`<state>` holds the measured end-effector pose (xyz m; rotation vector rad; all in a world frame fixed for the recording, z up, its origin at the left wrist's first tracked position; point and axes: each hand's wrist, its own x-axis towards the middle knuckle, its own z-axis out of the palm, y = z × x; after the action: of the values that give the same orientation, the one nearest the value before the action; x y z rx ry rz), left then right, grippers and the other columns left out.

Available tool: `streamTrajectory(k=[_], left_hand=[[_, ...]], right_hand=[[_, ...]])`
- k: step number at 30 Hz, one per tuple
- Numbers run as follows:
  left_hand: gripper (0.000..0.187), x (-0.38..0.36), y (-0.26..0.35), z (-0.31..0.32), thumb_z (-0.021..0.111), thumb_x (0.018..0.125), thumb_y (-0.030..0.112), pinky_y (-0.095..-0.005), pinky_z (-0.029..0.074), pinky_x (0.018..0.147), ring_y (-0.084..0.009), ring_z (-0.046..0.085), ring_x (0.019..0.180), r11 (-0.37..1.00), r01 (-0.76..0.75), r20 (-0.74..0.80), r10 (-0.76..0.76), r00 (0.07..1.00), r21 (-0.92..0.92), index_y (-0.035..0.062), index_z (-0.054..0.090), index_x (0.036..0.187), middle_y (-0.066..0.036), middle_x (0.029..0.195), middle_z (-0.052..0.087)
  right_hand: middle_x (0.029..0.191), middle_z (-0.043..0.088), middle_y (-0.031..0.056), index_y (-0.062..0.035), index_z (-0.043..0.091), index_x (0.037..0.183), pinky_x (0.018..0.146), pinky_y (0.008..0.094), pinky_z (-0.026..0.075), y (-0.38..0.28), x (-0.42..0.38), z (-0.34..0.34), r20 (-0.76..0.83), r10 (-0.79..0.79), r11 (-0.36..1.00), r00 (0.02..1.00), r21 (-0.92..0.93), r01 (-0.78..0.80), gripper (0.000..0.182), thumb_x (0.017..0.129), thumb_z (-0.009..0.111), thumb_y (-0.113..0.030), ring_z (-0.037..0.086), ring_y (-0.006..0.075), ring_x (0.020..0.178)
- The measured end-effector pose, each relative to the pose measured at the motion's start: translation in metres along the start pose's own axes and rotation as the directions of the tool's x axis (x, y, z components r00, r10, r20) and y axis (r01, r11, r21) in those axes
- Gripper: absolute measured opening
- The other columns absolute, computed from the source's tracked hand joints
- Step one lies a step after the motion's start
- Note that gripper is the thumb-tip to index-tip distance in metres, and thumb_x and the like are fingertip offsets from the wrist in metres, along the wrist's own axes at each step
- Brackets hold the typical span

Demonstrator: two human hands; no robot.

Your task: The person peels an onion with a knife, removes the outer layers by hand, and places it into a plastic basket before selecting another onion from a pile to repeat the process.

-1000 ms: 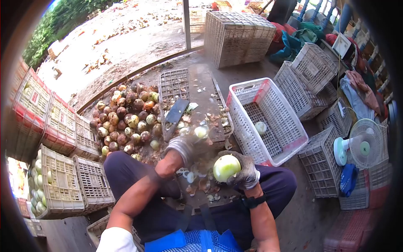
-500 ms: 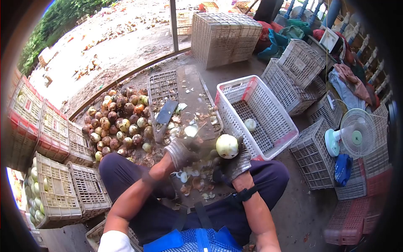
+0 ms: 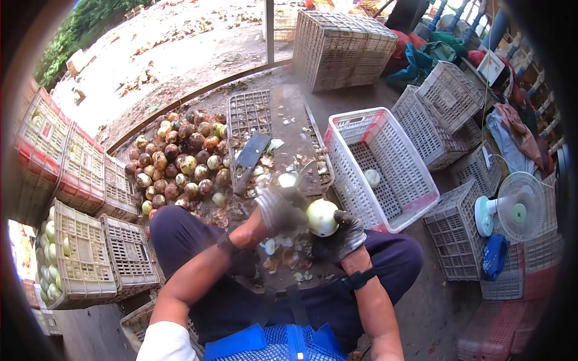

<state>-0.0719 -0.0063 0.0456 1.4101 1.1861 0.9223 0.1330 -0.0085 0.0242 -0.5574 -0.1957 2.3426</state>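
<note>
My right hand (image 3: 348, 237), in a dirty grey glove, is closed around the side of a pale, peeled onion-like bulb (image 3: 323, 218). Just left of the bulb is my left hand (image 3: 280, 210), also gloved, its fingers closed. A thin curved blade (image 3: 306, 172) sticks up from that hand; its handle is hidden. Beyond my hands, a brown board (image 3: 289, 129) lies over a crate, with a dark flat blade (image 3: 253, 150) and peelings beside it. Unpeeled round bulbs (image 3: 188, 157) are heaped at the left.
A white crate (image 3: 428, 207) with one peeled bulb (image 3: 372, 178) inside stands to the right. Stacked crates (image 3: 337, 51) stand behind, with more crates (image 3: 84, 256) along the left. A small fan (image 3: 521, 207) sits on crates at the right. Peelings (image 3: 289, 259) litter the floor between my legs.
The camera view has shifted, so the surroundings sit farther right. My left hand has come up closer to the bulb, and the curved blade now shows. My right hand still holds the bulb.
</note>
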Motion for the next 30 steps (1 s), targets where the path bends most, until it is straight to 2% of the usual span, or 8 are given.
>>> streamTrajectory(k=[1,12,16,18,21,26,28,30], left_hand=[[0.022,0.0,0.001,0.0,0.07,0.072,0.012,-0.0263,0.05,0.053,-0.0122,0.061,0.06,0.994,0.104,0.011,-0.103,0.995,-0.044,-0.0024,0.067,0.089,-0.01,0.074,0.067],[0.018,0.0,0.003,-0.011,0.071,0.077,0.009,-0.0208,0.049,0.057,-0.0062,0.058,0.068,0.995,0.096,-0.101,-0.099,0.99,-0.037,-0.0008,0.065,0.091,-0.004,0.079,0.065],[0.025,-0.015,0.011,-0.002,0.071,0.072,0.01,-0.0338,0.049,0.06,-0.0218,0.063,0.07,0.807,-0.215,0.098,0.194,0.976,0.549,0.0073,0.065,0.096,-0.01,0.08,0.063],[0.032,-0.027,0.005,0.006,0.068,0.068,0.01,-0.0376,0.049,0.06,-0.0312,0.062,0.073,0.677,-0.417,0.118,0.442,0.889,0.606,0.0076,0.063,0.099,-0.012,0.084,0.061],[0.041,-0.028,0.005,0.016,0.062,0.065,0.009,-0.0415,0.046,0.056,-0.033,0.059,0.07,0.601,-0.435,0.205,0.413,0.887,0.67,0.0047,0.056,0.105,-0.013,0.08,0.056],[0.04,-0.024,-0.004,0.017,0.06,0.066,0.008,-0.0428,0.044,0.053,-0.0327,0.057,0.068,0.504,-0.477,0.212,0.495,0.843,0.72,0.0009,0.052,0.104,-0.015,0.079,0.053],[0.037,-0.021,-0.005,0.016,0.059,0.066,0.007,-0.0428,0.044,0.053,-0.033,0.057,0.068,0.513,-0.467,0.209,0.482,0.851,0.72,0.0011,0.052,0.101,-0.015,0.078,0.053],[0.034,-0.018,-0.009,0.018,0.058,0.067,0.007,-0.0428,0.044,0.054,-0.0327,0.056,0.068,0.529,-0.48,0.212,0.488,0.847,0.7,0.0017,0.052,0.1,-0.015,0.078,0.052]], right_hand=[[0.118,0.058,0.0136,-0.0039,0.051,0.123,0.093,0.0429,0.046,-0.005,-0.006,-0.003,0.194,0.034,0.997,0.98,0.054,-0.046,0.053,0.074,0.059,-0.022,0.056,0.0296,0.107],[0.121,0.056,0.0176,-0.0014,0.047,0.126,0.094,0.0459,0.046,-0.005,-0.01,-0.017,0.159,-0.054,0.983,0.986,-0.164,0.08,0.066,0.064,0.068,-0.014,0.054,0.0364,0.11],[0.122,0.056,0.0155,-0.0019,0.047,0.127,0.096,0.0451,0.045,-0.009,-0.017,-0.025,0.054,-0.223,0.971,0.973,-0.08,0.226,0.062,0.071,0.064,-0.022,0.054,0.0337,0.111],[0.123,0.055,0.0155,-0.0029,0.047,0.128,0.096,0.0451,0.044,-0.007,-0.019,-0.028,0.049,-0.365,0.733,0.93,-0.6,0.32,0.062,0.072,0.062,-0.025,0.054,0.0324,0.112],[0.125,0.055,0.0133,-0.0059,0.047,0.128,0.096,0.0434,0.045,-0.009,-0.013,-0.051,0.098,-0.509,0.133,0.855,-0.973,0.19,0.06,0.074,0.059,-0.029,0.053,0.0286,0.114],[0.123,0.058,0.0026,-0.0135,0.051,0.125,0.093,0.0382,0.046,-0.007,-0.019,-0.018,0.077,-0.435,-0.683,0.897,-0.678,-0.273,0.053,0.077,0.057,-0.035,0.055,0.0182,0.112],[0.116,0.062,0.0018,-0.0141,0.055,0.12,0.091,0.0368,0.047,-0.002,-0.006,-0.05,0.131,-0.52,-0.196,0.844,-0.98,0.031,0.05,0.075,0.062,-0.036,0.058,0.0163,0.107],[0.11,0.065,0.0007,-0.0149,0.059,0.115,0.089,0.0352,0.048,0.0,-0.006,-0.065,0.243,-0.561,-0.24,0.791,-0.963,0.126,0.047,0.073,0.068,-0.036,0.06,0.0148,0.103]])
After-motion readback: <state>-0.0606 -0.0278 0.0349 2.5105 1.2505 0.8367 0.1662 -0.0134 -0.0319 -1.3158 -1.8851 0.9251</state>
